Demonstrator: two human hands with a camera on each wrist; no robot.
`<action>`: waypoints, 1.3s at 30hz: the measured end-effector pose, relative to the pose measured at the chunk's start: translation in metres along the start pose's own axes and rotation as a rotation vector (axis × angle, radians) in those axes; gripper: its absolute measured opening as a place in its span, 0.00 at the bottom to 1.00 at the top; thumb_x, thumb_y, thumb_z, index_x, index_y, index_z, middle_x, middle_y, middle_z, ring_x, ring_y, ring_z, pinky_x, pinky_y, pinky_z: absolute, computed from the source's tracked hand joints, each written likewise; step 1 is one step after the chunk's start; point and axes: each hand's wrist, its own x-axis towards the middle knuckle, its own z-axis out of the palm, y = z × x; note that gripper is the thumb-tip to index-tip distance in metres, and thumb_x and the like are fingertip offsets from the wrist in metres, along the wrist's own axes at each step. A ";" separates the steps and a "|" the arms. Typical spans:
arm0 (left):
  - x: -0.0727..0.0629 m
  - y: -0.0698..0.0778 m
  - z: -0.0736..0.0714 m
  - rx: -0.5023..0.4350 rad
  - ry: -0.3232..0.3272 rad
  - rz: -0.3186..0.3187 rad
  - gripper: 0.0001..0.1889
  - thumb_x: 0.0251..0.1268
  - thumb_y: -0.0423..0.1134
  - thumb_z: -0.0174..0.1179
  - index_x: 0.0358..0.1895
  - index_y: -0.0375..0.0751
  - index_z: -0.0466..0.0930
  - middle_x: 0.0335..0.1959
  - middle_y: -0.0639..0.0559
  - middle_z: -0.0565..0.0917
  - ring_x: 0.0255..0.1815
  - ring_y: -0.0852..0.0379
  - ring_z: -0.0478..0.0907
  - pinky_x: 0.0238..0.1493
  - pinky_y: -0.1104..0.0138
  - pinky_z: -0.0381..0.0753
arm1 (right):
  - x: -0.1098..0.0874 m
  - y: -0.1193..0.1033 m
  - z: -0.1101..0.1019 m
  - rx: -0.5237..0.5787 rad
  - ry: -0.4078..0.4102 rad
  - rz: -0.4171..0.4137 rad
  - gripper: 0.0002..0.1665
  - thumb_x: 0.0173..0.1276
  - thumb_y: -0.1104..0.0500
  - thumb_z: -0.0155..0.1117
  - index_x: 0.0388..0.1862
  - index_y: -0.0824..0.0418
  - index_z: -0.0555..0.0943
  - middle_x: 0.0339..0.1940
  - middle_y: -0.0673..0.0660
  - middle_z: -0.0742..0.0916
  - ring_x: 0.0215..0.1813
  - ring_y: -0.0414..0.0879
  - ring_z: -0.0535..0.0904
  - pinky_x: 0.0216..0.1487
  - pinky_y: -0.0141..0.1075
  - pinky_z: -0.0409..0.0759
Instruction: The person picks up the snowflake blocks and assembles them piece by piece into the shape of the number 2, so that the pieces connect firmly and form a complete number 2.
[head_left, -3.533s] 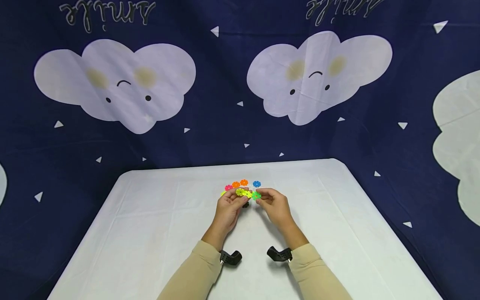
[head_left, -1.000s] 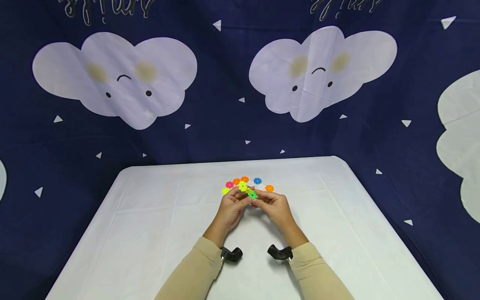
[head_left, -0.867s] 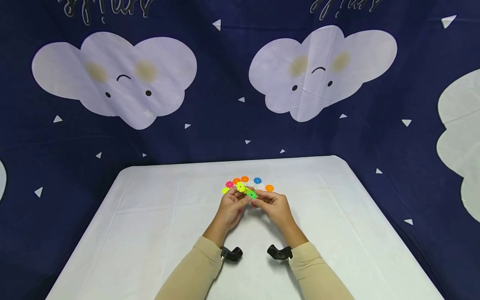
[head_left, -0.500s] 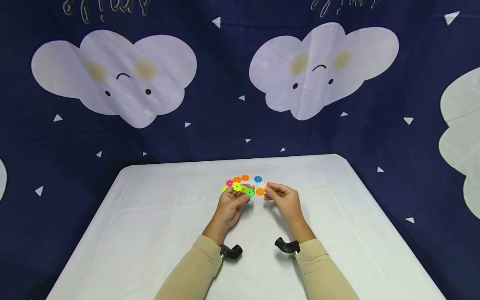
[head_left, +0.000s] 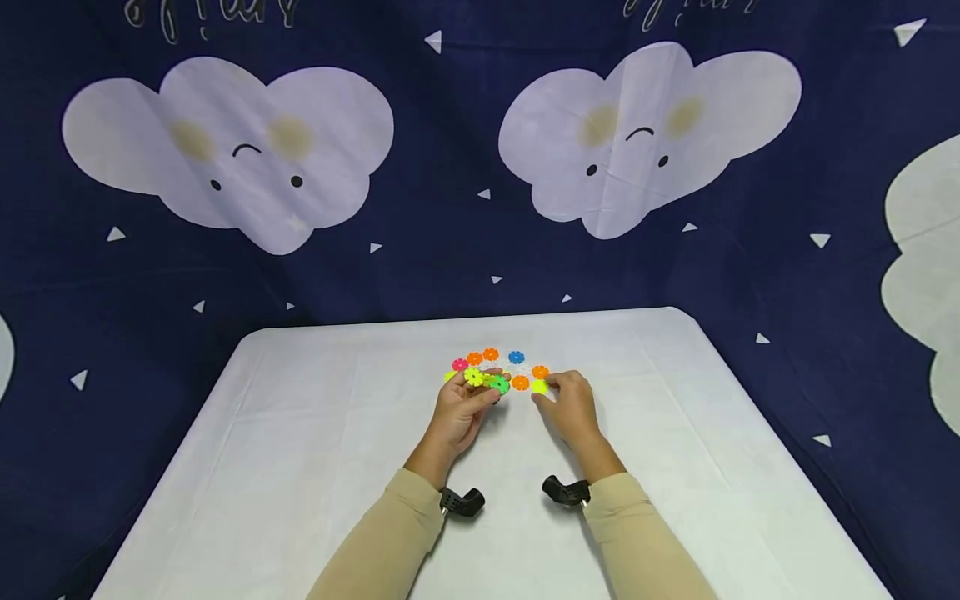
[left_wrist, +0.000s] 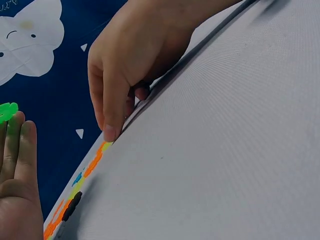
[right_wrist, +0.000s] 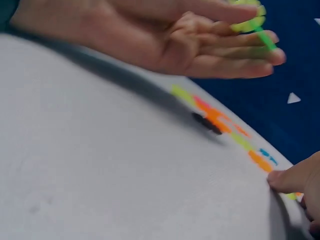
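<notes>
Between the thumb and fingers of my left hand is a small joined chain of flower-shaped plastic discs, a yellow disc at one end and a green disc at the other. The chain is raised over the table. Right of it, my right hand is down at the tabletop, thumb and forefinger at the edges of a loose yellow flower disc. In the left wrist view its fingertips cover most of that disc. The right wrist view shows the green disc edge-on at my left fingertips.
Loose flower discs lie on the white table: pink, several orange ones, and blue. A black disc lies below my left hand. A dark blue cloth with clouds hangs behind the table.
The green disc has joined the yellow ones in my left hand. My right hand has let go of the chain, moved right past an orange disc, and come down at a yellow one.
</notes>
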 end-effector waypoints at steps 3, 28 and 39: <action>0.001 0.000 0.001 0.002 0.004 -0.002 0.28 0.67 0.13 0.61 0.69 0.18 0.64 0.66 0.26 0.76 0.59 0.47 0.84 0.55 0.65 0.86 | 0.001 -0.002 0.004 -0.021 0.010 -0.006 0.23 0.65 0.61 0.81 0.53 0.74 0.86 0.50 0.67 0.84 0.56 0.64 0.78 0.65 0.54 0.75; 0.001 0.000 -0.002 0.064 0.029 0.025 0.20 0.65 0.13 0.63 0.60 0.17 0.77 0.59 0.35 0.84 0.49 0.54 0.85 0.50 0.67 0.88 | -0.006 -0.011 0.004 0.363 0.049 -0.074 0.13 0.60 0.74 0.79 0.44 0.68 0.91 0.39 0.59 0.91 0.38 0.52 0.88 0.41 0.32 0.88; 0.003 -0.003 -0.002 0.111 0.074 0.119 0.21 0.65 0.16 0.66 0.60 0.13 0.75 0.59 0.28 0.82 0.53 0.50 0.85 0.54 0.64 0.87 | -0.018 -0.035 0.009 0.675 -0.003 -0.039 0.13 0.65 0.77 0.73 0.48 0.77 0.86 0.39 0.70 0.89 0.37 0.71 0.87 0.36 0.50 0.91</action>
